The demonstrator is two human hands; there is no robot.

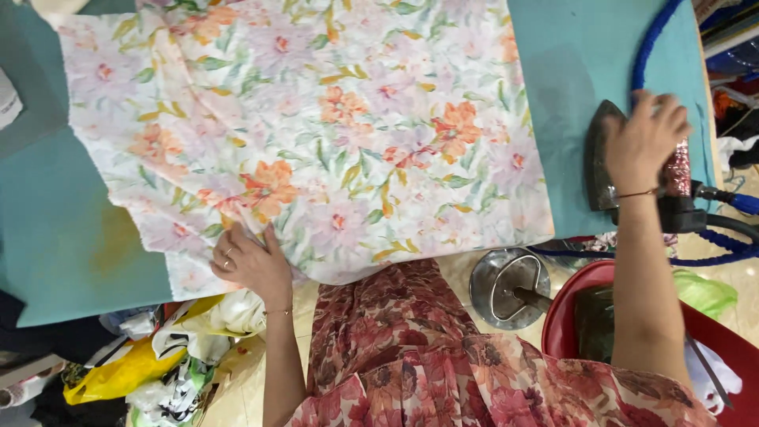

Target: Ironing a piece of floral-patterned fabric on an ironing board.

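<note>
A floral fabric (316, 126) with pink and orange flowers lies spread over a teal ironing table (63, 229). My left hand (251, 262) rests flat on the fabric's near edge, fingers apart, pinning it down. My right hand (644, 142) grips the handle of a dark metal iron (598, 158) that stands on the teal cover to the right of the fabric, apart from it. A blue braided hose (652, 39) runs from the iron across the table's far right.
Below the table's near edge, a round metal disc on a stem (506, 286) and a red tub (557, 324) sit on the floor. Bags and cloth scraps (158, 356) are heaped at lower left. My patterned red dress (411, 356) fills the bottom centre.
</note>
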